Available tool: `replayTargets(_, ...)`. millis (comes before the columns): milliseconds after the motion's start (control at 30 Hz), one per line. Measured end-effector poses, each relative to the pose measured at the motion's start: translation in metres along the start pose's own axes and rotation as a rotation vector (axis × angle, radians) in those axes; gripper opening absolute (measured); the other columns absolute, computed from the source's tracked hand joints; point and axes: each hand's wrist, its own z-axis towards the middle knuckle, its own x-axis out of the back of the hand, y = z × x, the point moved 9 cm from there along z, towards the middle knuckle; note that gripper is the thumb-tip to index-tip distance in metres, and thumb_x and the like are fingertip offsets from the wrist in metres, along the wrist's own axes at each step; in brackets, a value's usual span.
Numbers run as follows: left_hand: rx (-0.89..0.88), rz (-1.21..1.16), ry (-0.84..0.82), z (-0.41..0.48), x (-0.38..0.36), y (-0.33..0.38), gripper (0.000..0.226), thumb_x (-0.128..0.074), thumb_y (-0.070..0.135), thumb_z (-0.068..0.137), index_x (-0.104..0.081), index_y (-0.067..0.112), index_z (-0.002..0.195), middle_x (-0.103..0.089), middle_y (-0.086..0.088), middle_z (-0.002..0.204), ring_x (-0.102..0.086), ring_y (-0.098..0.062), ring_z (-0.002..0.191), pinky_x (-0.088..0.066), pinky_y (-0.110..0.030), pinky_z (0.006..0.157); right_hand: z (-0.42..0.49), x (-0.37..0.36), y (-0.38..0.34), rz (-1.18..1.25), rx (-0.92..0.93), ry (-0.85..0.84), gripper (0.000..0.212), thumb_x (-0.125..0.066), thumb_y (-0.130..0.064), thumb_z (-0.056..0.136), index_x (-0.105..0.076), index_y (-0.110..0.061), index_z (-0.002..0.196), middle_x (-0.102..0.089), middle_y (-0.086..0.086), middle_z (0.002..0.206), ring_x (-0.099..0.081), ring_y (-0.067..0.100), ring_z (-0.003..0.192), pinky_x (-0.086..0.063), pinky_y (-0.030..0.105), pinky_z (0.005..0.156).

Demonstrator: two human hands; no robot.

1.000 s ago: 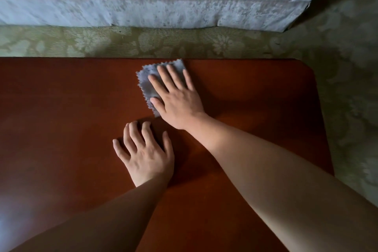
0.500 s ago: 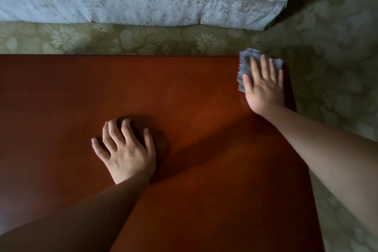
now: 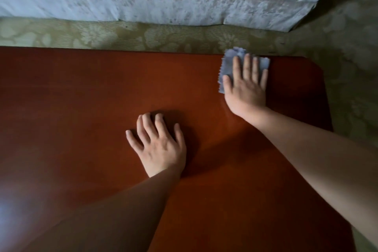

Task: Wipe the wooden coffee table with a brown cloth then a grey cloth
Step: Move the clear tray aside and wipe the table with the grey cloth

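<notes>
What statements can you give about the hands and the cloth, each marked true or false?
1. The right hand presses the grey cloth on the table with straight fingers. True.
2. The left hand holds a brown cloth. False: it rests flat on the table and holds nothing.
3. The grey cloth lies at the table's near edge. False: it lies at the far edge, towards the right corner.
4. A sofa stands beyond the table. True.
</notes>
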Motion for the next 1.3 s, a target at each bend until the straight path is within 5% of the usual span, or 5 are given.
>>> replayTargets(400,0.134,-0.652,0.063,-0.008,0.023,-0.042,0.037,-0.050,-0.003,0.096,-0.057,0.006,0.132,-0.053,-0.009,0.138,-0.046,-0.025,0.133,-0.033,-0.041,0.120,-0.033,-0.035,-0.265,-0.067,0.556,-0.117,0.068,-0.018,-0.056,0.108,0.000,-0.029,0.167,0.009,0.003,0.176,0.013,0.025,0.161,0.008,0.055,0.128)
replayTargets(533,0.068,-0.698,-0.014,-0.017,0.033,-0.066,0.039,-0.047,0.001,0.098,-0.054,0.004,0.136,-0.050,-0.009,0.139,-0.043,-0.022,0.133,-0.030,-0.023,0.116,-0.044,-0.035,-0.237,-0.094,0.604,-0.116,0.066,-0.017,-0.058,0.108,-0.003,-0.033,0.167,0.004,-0.002,0.176,0.008,0.022,0.162,0.005,0.053,0.129)
replayTargets(767,-0.023,-0.624,-0.049,-0.023,0.030,-0.051,0.038,-0.044,0.005,0.090,-0.057,0.002,0.126,-0.053,-0.016,0.133,-0.046,-0.034,0.126,-0.037,-0.050,0.113,-0.099,-0.034,-0.130,-0.071,0.454,-0.092,0.067,-0.017,-0.058,0.107,-0.008,-0.031,0.168,-0.001,0.001,0.176,0.003,0.025,0.162,-0.002,0.055,0.130)
replayTargets(1000,-0.025,-0.643,-0.072,-0.026,0.032,-0.054,0.034,-0.047,0.002,0.089,-0.057,0.005,0.121,-0.053,-0.014,0.131,-0.046,-0.031,0.123,-0.035,-0.037,0.111,-0.223,-0.043,-0.070,-0.087,0.402,-0.115,0.066,-0.020,-0.056,0.110,-0.014,-0.026,0.168,-0.004,0.005,0.176,0.002,0.027,0.162,-0.006,0.057,0.129)
replayTargets(1300,-0.057,-0.665,-0.213,-0.066,0.032,-0.050,0.039,-0.050,0.009,0.086,-0.062,0.005,0.123,-0.055,-0.013,0.134,-0.043,-0.030,0.134,-0.032,-0.052,0.117,-0.329,-0.054,-0.058,-0.006,0.381,-0.144,0.068,-0.029,-0.059,0.108,-0.021,-0.025,0.167,-0.011,0.007,0.175,-0.001,0.029,0.162,-0.010,0.060,0.128)
